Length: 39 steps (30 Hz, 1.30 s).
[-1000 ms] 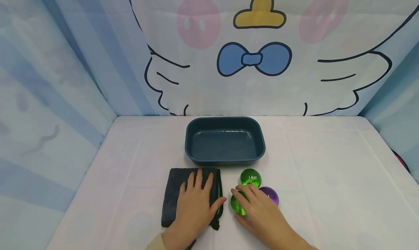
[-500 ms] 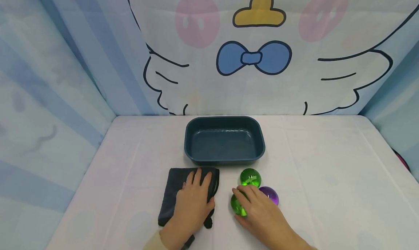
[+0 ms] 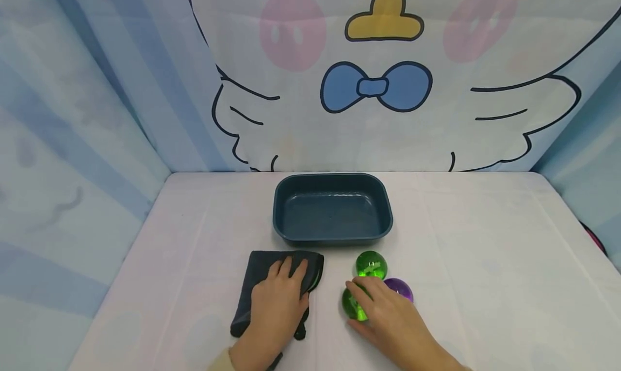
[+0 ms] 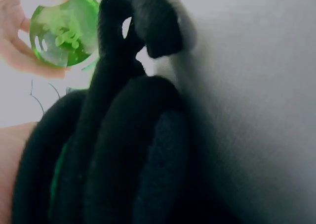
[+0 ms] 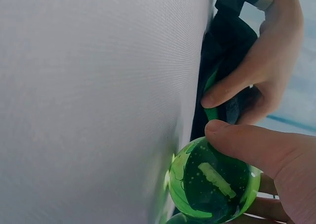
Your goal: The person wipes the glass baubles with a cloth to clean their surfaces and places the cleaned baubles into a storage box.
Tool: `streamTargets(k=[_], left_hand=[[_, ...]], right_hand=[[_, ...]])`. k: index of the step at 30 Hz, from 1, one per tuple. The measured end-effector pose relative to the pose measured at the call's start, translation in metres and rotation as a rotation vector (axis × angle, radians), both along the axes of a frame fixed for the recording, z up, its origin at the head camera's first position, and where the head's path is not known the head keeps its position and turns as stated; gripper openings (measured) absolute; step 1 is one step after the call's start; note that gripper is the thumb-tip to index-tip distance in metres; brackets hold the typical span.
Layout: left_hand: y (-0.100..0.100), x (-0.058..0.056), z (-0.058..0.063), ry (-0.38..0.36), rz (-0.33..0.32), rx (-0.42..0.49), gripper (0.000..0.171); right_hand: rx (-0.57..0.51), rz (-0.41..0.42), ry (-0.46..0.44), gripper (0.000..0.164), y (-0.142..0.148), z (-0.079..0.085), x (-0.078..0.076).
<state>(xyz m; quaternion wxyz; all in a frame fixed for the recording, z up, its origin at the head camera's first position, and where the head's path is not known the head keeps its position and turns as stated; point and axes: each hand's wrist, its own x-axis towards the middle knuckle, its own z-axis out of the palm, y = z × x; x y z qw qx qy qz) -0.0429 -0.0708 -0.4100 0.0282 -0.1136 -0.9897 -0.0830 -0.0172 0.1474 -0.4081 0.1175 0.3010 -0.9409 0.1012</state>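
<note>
My left hand [image 3: 277,301] lies over a folded dark cloth [image 3: 242,306] with black trim, fingers bent on top and thumb at its right edge. In the right wrist view that thumb presses beside a green strip along the folds. A black loop of the cloth [image 4: 118,51] stands up close in the left wrist view. My right hand [image 3: 388,317] curls round a clear green ball [image 3: 353,306], with the thumb [image 5: 242,140] on its near side. Behind it sits another green ball [image 3: 371,264]. A purple ball [image 3: 401,289] is partly hidden by the right hand.
A dark blue rectangular tub [image 3: 333,240] stands just beyond the cloth and balls. A pale cloth covers the table [image 3: 485,263]. Printed curtains [image 3: 368,139] hang at the back and both sides.
My left hand has drawn left and toward me, its fingers bending and thumb coming in. The dark cloth has shifted left and bunched up at its right edge. The right hand has barely moved.
</note>
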Motion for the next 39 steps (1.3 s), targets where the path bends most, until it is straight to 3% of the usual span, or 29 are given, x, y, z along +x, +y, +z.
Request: streamTargets(k=[3, 10, 17, 24, 39], left_hand=[[0.001, 0.002, 0.001, 0.055, 0.005, -0.042, 0.058], [-0.004, -0.001, 0.008, -0.012, 0.012, -0.025, 0.052], [-0.017, -0.002, 0.01, 0.043, 0.007, 0.17, 0.048], [-0.026, -0.001, 0.014, 0.008, 0.035, 0.195, 0.047], [-0.042, 0.001, 0.025, 0.127, 0.069, 0.371, 0.042]], right_hand=[[0.006, -0.001, 0.007, 0.06, 0.0, 0.0, 0.0], [-0.003, 0.022, 0.055, 0.06, 0.0, -0.001, -0.001], [0.004, 0.033, 0.065, 0.06, -0.001, 0.001, -0.001], [0.001, 0.1, 0.098, 0.061, -0.001, 0.001, -0.004], [-0.143, 0.15, 0.1, 0.063, 0.003, 0.004, -0.006]])
